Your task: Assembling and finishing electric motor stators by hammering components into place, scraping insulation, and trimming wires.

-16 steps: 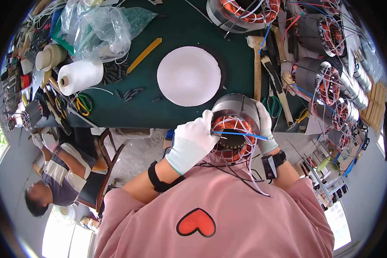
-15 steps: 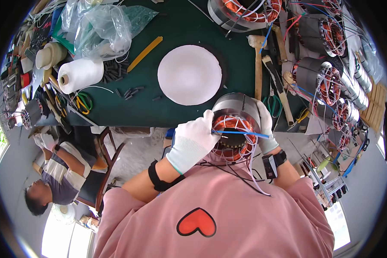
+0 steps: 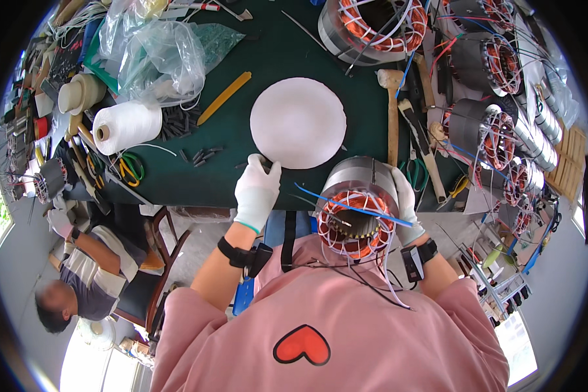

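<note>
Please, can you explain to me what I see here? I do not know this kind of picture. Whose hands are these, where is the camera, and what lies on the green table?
The camera sits on a person's head and looks down, so the round picture bends at its rim. The pink shirt belongs to that person. Both hands wear white gloves. The left hand reaches to the table edge near a white round disc. The right hand steadies a metal motor stator with copper windings, held against the body; a blue strip lies across it. On the green table lie a spool of white thread, plastic bags, a hammer and more stators. Another person sits on the left.
</note>
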Tool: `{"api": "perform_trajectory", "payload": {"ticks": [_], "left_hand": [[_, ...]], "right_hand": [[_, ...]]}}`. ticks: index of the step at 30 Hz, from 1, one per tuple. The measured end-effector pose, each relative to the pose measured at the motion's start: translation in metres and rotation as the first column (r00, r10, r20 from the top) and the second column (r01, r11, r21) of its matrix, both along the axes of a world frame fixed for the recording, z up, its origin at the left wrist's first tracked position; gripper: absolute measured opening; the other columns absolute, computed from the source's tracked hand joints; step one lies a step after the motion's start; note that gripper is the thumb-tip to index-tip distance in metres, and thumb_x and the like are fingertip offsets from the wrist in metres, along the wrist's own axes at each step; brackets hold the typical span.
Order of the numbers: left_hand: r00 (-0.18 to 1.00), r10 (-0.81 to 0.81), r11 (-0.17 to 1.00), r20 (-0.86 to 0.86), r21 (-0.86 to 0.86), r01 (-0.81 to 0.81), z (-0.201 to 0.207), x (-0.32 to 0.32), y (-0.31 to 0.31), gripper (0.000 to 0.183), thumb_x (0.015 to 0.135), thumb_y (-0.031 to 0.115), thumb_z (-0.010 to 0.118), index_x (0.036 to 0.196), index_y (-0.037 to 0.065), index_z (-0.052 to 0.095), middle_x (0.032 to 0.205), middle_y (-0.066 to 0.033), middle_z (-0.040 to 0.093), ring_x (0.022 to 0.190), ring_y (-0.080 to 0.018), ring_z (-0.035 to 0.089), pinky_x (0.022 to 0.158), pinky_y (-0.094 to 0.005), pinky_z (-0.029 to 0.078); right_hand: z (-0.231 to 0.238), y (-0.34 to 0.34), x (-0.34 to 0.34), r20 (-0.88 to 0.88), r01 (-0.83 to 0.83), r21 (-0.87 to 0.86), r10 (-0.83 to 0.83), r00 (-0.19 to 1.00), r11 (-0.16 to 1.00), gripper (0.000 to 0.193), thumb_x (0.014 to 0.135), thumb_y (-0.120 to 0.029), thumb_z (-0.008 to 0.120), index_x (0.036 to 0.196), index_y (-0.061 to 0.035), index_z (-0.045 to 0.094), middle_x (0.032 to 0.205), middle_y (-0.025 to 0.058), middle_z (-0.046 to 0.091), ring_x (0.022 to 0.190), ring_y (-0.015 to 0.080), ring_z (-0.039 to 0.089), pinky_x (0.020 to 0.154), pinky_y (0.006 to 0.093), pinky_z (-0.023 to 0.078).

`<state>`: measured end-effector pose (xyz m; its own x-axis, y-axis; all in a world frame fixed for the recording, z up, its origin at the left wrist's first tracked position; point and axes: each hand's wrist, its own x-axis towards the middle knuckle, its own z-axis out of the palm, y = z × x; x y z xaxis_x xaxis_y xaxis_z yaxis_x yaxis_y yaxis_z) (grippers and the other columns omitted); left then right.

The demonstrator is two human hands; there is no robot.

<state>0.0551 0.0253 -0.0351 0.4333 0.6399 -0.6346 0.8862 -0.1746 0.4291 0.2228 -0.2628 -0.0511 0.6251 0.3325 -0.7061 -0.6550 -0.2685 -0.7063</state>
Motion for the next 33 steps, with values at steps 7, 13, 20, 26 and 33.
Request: {"api": "perform_trajectory", "payload": {"ticks": [7, 13, 20, 26, 33], "left_hand": [[0.982, -0.165, 0.972, -0.092, 0.151, 0.178, 0.035, -0.001, 0.004, 0.039, 0.095, 0.034, 0.066, 0.117, 0.002, 0.058, 0.095, -0.0191, 0.072, 0.09, -0.0397, 0.072, 0.081, -0.0442, 0.057], [0.735, -0.26, 0.849, 0.627, -0.214, 0.483, 0.13, 0.004, -0.032, 0.052, 0.081, 0.022, 0.08, 0.124, 0.001, 0.059, 0.115, -0.0139, 0.063, 0.101, -0.0286, 0.068, 0.085, -0.0392, 0.056], [0.758, -0.64, 0.757, 0.128, 0.276, 0.592, 0.118, 0.02, -0.054, 0.037, 0.081, 0.039, 0.078, 0.093, 0.009, 0.059, 0.073, -0.0069, 0.063, 0.07, -0.0277, 0.069, 0.064, -0.0409, 0.055], [0.801, -0.571, 0.819, 0.181, 0.192, 0.541, 0.096, 0.014, -0.061, 0.039, 0.085, 0.038, 0.075, 0.103, 0.008, 0.058, 0.071, -0.0101, 0.065, 0.064, -0.0288, 0.069, 0.056, -0.0399, 0.054], [0.823, -0.447, 0.891, 0.349, 0.095, 0.444, 0.084, 0.009, -0.053, 0.029, 0.084, 0.03, 0.074, 0.099, 0.009, 0.06, 0.067, -0.0121, 0.065, 0.065, -0.0329, 0.068, 0.057, -0.0437, 0.054]], "right_hand": [[0.0, -0.008, -0.005, 0.098, -0.063, -0.038, 0.066, 0.993, 0.997, 0.037, 0.107, -0.026, 0.047, 0.124, -0.0002, 0.066, 0.116, 0.0096, 0.069, 0.105, 0.0182, 0.065, 0.096, 0.0315, 0.05], [0.003, -0.009, -0.004, 0.389, -0.304, -0.295, 0.404, 0.828, 0.906, 0.039, 0.085, -0.015, 0.068, 0.122, -0.003, 0.062, 0.114, 0.0181, 0.067, 0.104, 0.0322, 0.068, 0.092, 0.0356, 0.053], [-0.02, -0.017, -0.014, 0.199, -0.057, -0.054, 0.067, 0.978, 0.997, 0.042, 0.085, -0.019, 0.07, 0.123, -0.0023, 0.062, 0.114, 0.0157, 0.069, 0.105, 0.0308, 0.067, 0.093, 0.0358, 0.053], [-0.002, -0.006, -0.012, -0.111, 0.127, -0.061, -0.133, 0.985, 0.99, 0.042, 0.107, -0.032, 0.044, 0.124, -0.0011, 0.066, 0.119, 0.0085, 0.069, 0.105, 0.0182, 0.065, 0.096, 0.033, 0.05], [0.021, 0.01, -0.011, -0.069, 0.077, -0.106, -0.085, 0.994, 0.991, 0.04, 0.107, -0.033, 0.045, 0.126, -0.0035, 0.065, 0.119, 0.0081, 0.067, 0.11, 0.018, 0.061, 0.099, 0.0328, 0.048]]}}
